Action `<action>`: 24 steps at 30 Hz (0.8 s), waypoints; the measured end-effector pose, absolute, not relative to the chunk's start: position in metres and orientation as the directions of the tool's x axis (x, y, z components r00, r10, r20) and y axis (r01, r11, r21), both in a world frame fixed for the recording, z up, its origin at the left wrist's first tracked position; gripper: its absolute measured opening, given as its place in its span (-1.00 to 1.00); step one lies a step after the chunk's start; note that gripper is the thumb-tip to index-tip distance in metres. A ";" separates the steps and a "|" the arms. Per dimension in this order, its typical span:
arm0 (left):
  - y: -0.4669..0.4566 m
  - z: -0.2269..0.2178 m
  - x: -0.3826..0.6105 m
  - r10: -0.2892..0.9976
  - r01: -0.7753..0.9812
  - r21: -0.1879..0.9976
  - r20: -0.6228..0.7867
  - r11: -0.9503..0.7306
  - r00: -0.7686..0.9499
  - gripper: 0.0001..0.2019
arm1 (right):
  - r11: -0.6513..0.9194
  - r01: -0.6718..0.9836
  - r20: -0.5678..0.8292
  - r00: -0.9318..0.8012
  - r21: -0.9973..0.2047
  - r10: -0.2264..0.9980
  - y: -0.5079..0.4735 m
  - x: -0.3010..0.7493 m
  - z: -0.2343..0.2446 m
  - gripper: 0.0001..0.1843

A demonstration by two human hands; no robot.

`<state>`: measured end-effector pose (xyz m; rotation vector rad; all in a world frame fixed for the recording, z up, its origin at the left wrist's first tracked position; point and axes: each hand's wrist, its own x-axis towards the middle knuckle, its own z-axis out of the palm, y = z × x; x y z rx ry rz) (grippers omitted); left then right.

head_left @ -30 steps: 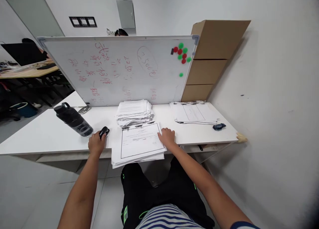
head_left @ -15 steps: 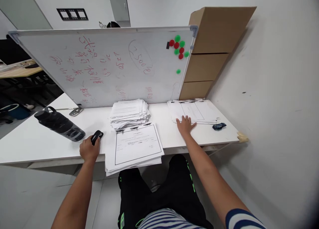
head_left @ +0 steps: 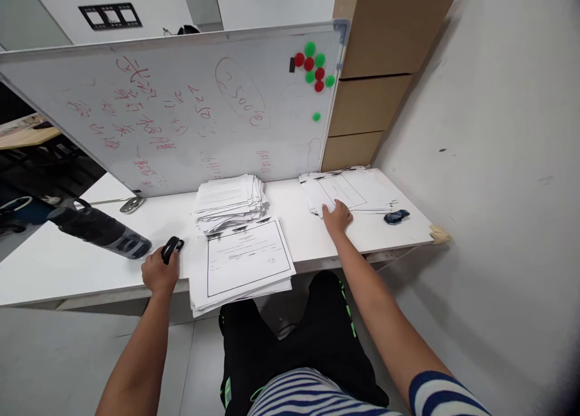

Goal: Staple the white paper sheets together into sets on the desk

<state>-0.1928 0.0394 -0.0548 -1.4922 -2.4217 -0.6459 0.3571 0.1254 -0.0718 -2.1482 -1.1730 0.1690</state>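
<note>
My left hand (head_left: pixel 159 272) is closed around a small black stapler (head_left: pixel 173 250) at the table's front edge, just right of a dark bottle. My right hand (head_left: pixel 336 218) is at the near edge of a stack of printed sheets of paper (head_left: pixel 369 189) on the right. Its fingers are bent over that edge; their tips partly hide the paper. Between the hands lies another pile of framed printed sheets (head_left: pixel 249 259), overhanging the front edge. Behind it stands a thicker, uneven stack of papers (head_left: pixel 229 198).
A whiteboard (head_left: pixel 181 120) with red writing and round magnets stands along the back. Stacked cardboard boxes (head_left: pixel 357 105) rise at the right rear. The dark bottle (head_left: pixel 102 229) and a computer mouse (head_left: pixel 131 205) are on the left. A small dark blue object (head_left: pixel 396 217) lies right of the papers.
The fingers of my right hand have gone from spread flat on the sheets to bent in at their near edge. My left hand keeps the stapler. The view has shifted slightly.
</note>
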 end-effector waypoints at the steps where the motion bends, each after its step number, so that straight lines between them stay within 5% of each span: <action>1: 0.040 -0.055 -0.193 0.789 0.886 0.250 0.405 0.392 -0.463 -0.46 | -0.375 0.719 0.189 0.570 -0.585 0.800 0.126 0.356 -0.072 -0.31; 4: 0.040 -0.054 -0.193 0.790 0.886 0.247 0.404 0.392 -0.461 -0.47 | -0.400 0.763 0.131 0.527 -0.508 0.840 0.127 0.354 -0.073 -0.23; 10: 0.040 -0.054 -0.192 0.793 0.897 0.230 0.420 0.377 -0.441 -0.48 | -0.411 0.790 0.192 0.538 -0.456 0.821 0.131 0.361 -0.069 -0.43; 18: 0.040 -0.055 -0.193 0.787 0.906 0.232 0.450 0.354 -0.423 -0.49 | -0.548 0.598 0.002 0.677 -0.584 0.736 0.165 0.387 -0.040 -0.42; 24: 0.040 -0.057 -0.193 0.779 0.905 0.221 0.461 0.363 -0.425 -0.49 | -0.344 0.857 0.105 0.411 -0.382 0.906 0.146 0.375 -0.058 -0.38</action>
